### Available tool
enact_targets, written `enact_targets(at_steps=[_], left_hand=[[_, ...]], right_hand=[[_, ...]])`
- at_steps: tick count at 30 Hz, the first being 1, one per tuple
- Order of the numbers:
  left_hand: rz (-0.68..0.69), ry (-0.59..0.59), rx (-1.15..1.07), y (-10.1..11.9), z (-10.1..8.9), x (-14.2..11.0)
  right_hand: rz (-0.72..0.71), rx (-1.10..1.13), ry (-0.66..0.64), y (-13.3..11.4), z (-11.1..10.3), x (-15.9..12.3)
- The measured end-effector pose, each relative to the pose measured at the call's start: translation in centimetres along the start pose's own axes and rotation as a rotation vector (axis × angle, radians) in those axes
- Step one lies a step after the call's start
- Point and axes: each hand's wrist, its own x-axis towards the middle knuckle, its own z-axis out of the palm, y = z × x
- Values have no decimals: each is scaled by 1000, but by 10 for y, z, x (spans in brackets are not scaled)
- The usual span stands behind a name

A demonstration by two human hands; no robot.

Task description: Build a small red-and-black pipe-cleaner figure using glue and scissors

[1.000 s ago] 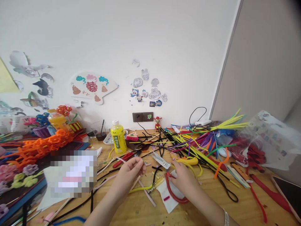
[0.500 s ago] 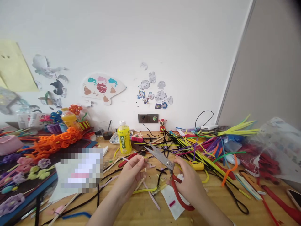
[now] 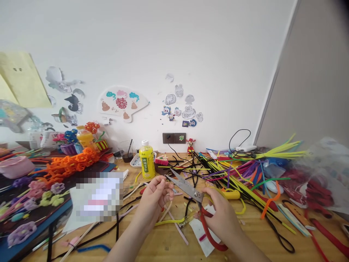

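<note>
My left hand [image 3: 158, 194] is closed in a pinch on a thin pale pipe cleaner [image 3: 169, 207]. One bit of it hangs below the fingers, and a tiny curled tip shows above them; the rest is hidden. Red-handled scissors [image 3: 188, 186] are in my right hand [image 3: 222, 214], its fingers wrapped round the handles. The blades stand a little apart and point up and left, their tips close beside my left fingertips. Under the hands lie a white paper piece [image 3: 204, 242] with a magenta scrap [image 3: 202, 238], a yellow pipe cleaner [image 3: 170, 221] and a lilac one [image 3: 182, 233].
A yellow drink bottle [image 3: 147, 160] stands behind my left hand. Bundled pipe cleaners [image 3: 240, 174] spread over the right side. At the left are orange fuzzy flowers [image 3: 68, 163] and a blurred-out sheet [image 3: 73, 214]. A wall socket [image 3: 174, 138] sits behind a small red figure [image 3: 191, 146].
The view has shifted slightly, so most things appear farther right. The scissor tips have come closer to my left fingertips. Both hands keep their holds.
</note>
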Motion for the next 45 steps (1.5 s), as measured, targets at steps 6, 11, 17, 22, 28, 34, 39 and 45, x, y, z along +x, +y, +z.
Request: enact_targets(at_steps=[6, 11, 17, 22, 28, 34, 39, 45], left_hand=[[63, 4, 13, 0, 2, -3], [77, 16, 45, 0, 3, -4], [91, -34, 80, -2, 4, -5], [77, -56, 20, -2, 6, -7], [31, -79, -59, -2, 8, -10], [-72, -96, -87, -8, 6, -11], [-138, -98, -103, -12, 5, -11], [-163, -106, -105, -12, 9, -13]], right_hand=[[-47, -32, -23, -3, 1, -4], [-95, -18, -4, 0, 2, -4], [-105, -32, 22, 3, 4, -3], [-105, -57, 27, 1, 3, -3], [-155, -66, 28, 5, 5, -3], [-218, -85, 90, 8, 7, -4], [-256, -129, 129, 9, 8, -3], [-316, -174, 197, 10, 9, -3]])
